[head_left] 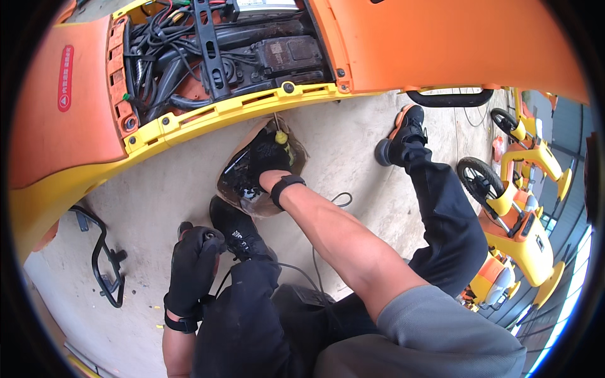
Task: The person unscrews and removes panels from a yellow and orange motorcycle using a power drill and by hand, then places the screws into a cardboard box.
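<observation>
My right hand (270, 165), in a black glove with a wrist strap, reaches forward into a clear plastic bag (242, 189) lying on the concrete floor. It grips a black-and-yellow screwdriver (282, 137) whose thin shaft points up at the yellow lower edge of an orange scooter (208, 116). The scooter's open compartment (214, 57) shows black cables and a battery box. My left hand (192, 268), also gloved in black, rests with curled fingers on my left knee, beside my black shoe (238, 232). It holds nothing that I can see.
A black metal bracket (104, 258) lies on the floor at the left. My right leg and shoe (403, 135) stretch out to the right. Several yellow-and-orange scooters (517, 220) stand at the right edge. A thin cable (340, 200) loops on the floor.
</observation>
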{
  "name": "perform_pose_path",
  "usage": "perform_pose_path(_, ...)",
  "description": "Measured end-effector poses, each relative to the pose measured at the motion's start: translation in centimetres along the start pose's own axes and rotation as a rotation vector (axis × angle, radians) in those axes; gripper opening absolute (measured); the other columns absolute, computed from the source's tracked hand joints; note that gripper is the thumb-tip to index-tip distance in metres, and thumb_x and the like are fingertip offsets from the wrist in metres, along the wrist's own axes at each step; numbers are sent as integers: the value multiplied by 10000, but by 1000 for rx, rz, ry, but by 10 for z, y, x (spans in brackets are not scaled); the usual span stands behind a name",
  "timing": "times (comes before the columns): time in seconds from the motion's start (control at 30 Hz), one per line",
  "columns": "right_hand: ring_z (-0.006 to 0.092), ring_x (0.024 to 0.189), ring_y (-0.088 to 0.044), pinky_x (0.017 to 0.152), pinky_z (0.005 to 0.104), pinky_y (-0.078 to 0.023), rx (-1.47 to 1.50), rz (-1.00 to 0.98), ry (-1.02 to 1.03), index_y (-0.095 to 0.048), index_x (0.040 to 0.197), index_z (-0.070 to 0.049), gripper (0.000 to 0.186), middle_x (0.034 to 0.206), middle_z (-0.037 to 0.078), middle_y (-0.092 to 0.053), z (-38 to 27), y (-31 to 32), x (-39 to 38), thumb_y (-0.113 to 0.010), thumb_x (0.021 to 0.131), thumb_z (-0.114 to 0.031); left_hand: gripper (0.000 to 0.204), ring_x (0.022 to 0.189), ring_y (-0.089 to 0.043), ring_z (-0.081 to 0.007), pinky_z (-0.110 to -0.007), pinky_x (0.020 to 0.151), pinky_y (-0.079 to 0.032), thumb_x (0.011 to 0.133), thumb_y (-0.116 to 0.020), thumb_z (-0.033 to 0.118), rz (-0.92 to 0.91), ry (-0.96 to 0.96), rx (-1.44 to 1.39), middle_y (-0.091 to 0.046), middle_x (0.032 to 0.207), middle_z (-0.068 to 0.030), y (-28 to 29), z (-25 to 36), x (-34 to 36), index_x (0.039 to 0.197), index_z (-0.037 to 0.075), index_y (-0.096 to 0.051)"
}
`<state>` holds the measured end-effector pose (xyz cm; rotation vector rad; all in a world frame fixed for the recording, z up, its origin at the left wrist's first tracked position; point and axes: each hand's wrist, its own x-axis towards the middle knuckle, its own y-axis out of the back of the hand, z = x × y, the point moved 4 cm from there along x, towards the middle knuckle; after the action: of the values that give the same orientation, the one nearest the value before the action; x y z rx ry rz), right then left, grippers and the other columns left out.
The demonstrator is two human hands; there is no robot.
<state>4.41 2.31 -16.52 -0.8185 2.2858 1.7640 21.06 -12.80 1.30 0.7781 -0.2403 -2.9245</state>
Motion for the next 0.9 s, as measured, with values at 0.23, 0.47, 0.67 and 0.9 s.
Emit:
perform_pose_path(0.23,364,991,-672,857,439,-536,99,-129,222,-675,1066,-7,241,1038,237,-689,-9,47,-39,-584,887,-140,177,643,-522,-138,-292,675,-441,945,-531,162,-24,23,-71,-595,723,-56,16,45,7,916,11,-619)
perform_pose_path(0.47,92,796,-645,721,236,-532,1234,-381,137,-635,1216,27,272,997,55,-690,-32,216,-82,-592,995,-126,180,693,-557,-215,-329,683,-460,946,-573,181,-34,-138,5,-613,782,-93,16,84,23,969,10,-626)
perform_pose_path(0.67,108,822,-659,722,252,-553,1204,-340,210,-650,1163,37,241,1057,84,-695,-63,263,-98,-621,943,-56,150,760,-604,-325,-396,719,-481,930,-615,143,-57,-273,-35,-620,835,-143,6,94,29,1012,17,-613)
perform_pose_path(0.9,112,768,-663,675,254,-526,999,-395,324,-681,1100,20,213,877,78,-694,-70,249,-105,-677,902,-59,200,806,-601,-351,-428,741,-482,921,-634,148,-78,-400,66,-639,914,-154,2,95,27,1069,17,-607)
